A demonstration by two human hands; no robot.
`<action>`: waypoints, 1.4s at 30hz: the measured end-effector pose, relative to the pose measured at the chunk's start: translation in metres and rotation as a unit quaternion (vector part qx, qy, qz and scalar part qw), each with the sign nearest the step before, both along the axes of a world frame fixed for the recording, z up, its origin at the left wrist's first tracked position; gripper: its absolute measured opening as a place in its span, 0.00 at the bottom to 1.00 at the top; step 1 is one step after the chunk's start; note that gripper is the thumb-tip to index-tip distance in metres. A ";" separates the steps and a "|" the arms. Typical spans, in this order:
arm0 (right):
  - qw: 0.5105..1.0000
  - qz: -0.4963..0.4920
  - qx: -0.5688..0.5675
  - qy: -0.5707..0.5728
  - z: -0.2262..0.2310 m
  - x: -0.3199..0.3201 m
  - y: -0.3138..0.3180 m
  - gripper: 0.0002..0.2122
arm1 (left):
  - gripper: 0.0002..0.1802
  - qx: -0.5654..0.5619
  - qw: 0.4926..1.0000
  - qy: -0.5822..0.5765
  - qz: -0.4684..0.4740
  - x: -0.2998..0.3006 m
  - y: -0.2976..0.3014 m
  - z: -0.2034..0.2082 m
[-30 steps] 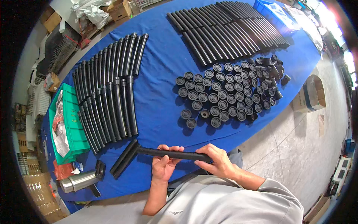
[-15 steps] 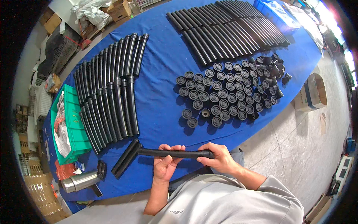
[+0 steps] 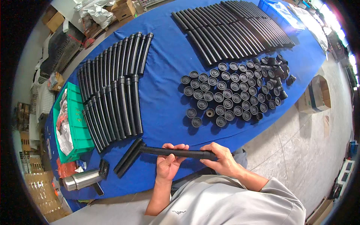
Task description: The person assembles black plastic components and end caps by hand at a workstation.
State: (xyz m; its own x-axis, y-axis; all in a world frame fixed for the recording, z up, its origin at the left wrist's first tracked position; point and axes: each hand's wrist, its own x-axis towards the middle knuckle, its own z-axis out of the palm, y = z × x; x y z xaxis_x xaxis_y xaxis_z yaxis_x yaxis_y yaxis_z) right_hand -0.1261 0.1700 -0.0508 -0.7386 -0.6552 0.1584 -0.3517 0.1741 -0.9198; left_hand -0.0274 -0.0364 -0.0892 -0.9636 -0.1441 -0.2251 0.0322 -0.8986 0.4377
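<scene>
The left hand (image 3: 167, 165), half curled, supports one black tube (image 3: 192, 153) at the near side of the blue tabletop (image 3: 165, 95), while the right hand (image 3: 223, 162) wraps its right end. Its left end appears to touch one black twin-ridged bar (image 3: 128, 159) and could skid off if pushed crookedly. Left: two rows of black tubes (image 3: 125, 108), one green crate (image 3: 81, 120), one steel flask (image 3: 81, 180); right: dozens of round caps (image 3: 227, 104), too crowded to count.

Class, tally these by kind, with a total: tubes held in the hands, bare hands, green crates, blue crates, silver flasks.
Held black tube: 1
Bare hands, the left hand and the right hand: 2
Green crate: 1
Blue crate: 1
Silver flask: 1
Total: 6
</scene>
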 end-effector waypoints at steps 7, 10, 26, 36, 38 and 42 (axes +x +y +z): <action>0.956 -0.001 0.037 -0.290 -0.001 0.001 0.004 0.18 | 0.18 -0.004 1.000 0.003 -0.004 0.000 0.000 -0.003; 1.000 -0.023 -0.014 -0.006 -0.001 0.002 0.001 0.18 | 0.18 0.011 1.000 0.005 0.001 0.001 0.000 -0.004; 0.956 -0.012 -0.030 -0.291 -0.011 -0.009 -0.005 0.14 | 0.20 -0.039 0.999 0.000 0.004 0.000 -0.003 0.001; 0.914 0.010 -0.156 -0.374 -0.019 -0.020 0.010 0.14 | 0.17 -0.144 0.987 -0.014 0.070 0.052 -0.069 0.026; 0.931 0.023 -0.138 -0.336 -0.021 -0.022 0.011 0.13 | 0.14 -0.225 0.972 -0.056 0.044 0.052 -0.078 0.053; 0.963 0.079 -0.101 -0.239 -0.021 -0.027 0.011 0.14 | 0.20 -0.671 0.684 -0.131 -0.252 0.030 -0.064 0.097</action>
